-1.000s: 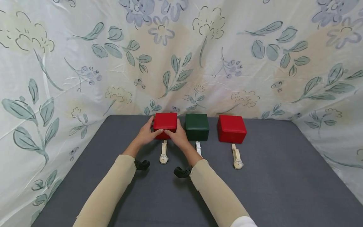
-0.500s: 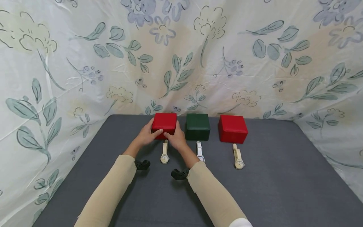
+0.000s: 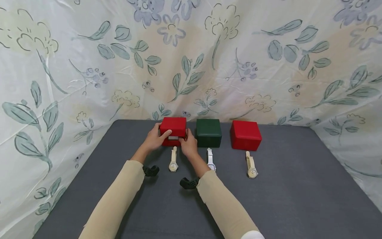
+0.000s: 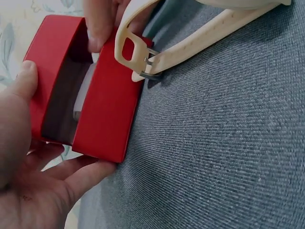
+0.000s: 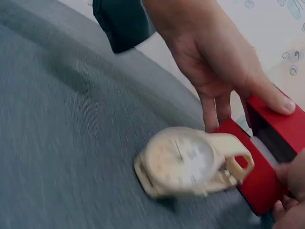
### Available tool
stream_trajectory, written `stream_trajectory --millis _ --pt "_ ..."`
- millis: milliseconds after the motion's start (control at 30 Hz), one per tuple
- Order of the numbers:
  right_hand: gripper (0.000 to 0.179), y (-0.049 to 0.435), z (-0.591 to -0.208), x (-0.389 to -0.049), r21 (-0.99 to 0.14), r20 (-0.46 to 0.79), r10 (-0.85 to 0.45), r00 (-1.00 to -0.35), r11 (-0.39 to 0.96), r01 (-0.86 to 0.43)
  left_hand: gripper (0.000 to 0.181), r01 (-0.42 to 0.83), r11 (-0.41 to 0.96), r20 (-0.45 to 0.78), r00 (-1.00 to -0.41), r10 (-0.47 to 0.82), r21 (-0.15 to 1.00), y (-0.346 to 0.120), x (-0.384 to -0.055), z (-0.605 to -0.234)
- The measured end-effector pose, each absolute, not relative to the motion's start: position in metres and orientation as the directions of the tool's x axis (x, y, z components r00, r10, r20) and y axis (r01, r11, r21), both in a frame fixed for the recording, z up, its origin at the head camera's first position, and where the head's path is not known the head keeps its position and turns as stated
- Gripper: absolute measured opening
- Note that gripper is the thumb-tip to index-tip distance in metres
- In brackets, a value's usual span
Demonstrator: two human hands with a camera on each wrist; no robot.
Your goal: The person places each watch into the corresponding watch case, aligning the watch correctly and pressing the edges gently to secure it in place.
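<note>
Where the scene rises at the back, a pale cloth [image 3: 191, 39] printed with leaves and flowers hangs behind everything. Below it spreads the dark grey surface [image 3: 286, 199]. Two beige arms, the left sleeve [image 3: 113, 199] and the right sleeve [image 3: 226, 202], slant across it from the near side. Along the far edge stand three boxes in a row: the right red box [image 3: 245, 135] and the green box [image 3: 209, 132] in the middle are both closed, while the left red box [image 4: 108, 102] has its lid [image 4: 52, 55] raised at the front, leaving a dark gap above the base.

Both hands are on that box. The left hand [image 3: 153, 139] grips its left end, thumb on the lid and other fingers bent toward the base. The right hand [image 3: 189, 144] is curled at the right end, pinching the edge with a fingertip inside the gap.

Three watches lie in front, one before each box: a cream watch [image 3: 173, 162] by the left red box, a white watch [image 3: 210, 157] by the green one, partly hidden by the right sleeve, and a second cream watch [image 3: 251, 166] by the right red box. A pale insert [image 4: 85, 90] shows inside the gap. Smallest is the metal buckle [image 4: 151, 74] on the first cream watch's strap.
</note>
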State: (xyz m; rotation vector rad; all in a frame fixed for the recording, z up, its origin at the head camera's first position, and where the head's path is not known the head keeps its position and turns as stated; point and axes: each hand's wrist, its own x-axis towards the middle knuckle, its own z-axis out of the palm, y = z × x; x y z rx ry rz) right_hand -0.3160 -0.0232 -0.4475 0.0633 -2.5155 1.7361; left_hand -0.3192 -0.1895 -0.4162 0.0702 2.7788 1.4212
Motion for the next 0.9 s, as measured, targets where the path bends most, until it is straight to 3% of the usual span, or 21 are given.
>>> stream_trajectory --millis 200,767,900 --pt "0.06 -0.029 -0.449 -0.316 -0.957 0.076 0.097 -0.992 0.286 -0.045 0.072 0.012 0.591 0.013 -1.0 0.003 0.806 -0.185 -0.325 -0.412" --pt "0.063 -0.029 -0.447 -0.319 -0.986 0.019 0.087 -0.996 0.164 -0.004 0.081 -0.208 0.506 -0.113 -0.971 -0.212 0.837 -0.165 -0.339 -0.38" --pt "0.064 -0.031 -0.45 -0.318 -0.99 0.001 0.089 -0.996 0.143 0.012 0.082 -0.252 0.506 -0.166 -0.964 -0.208 0.825 -0.164 -0.347 -0.374"
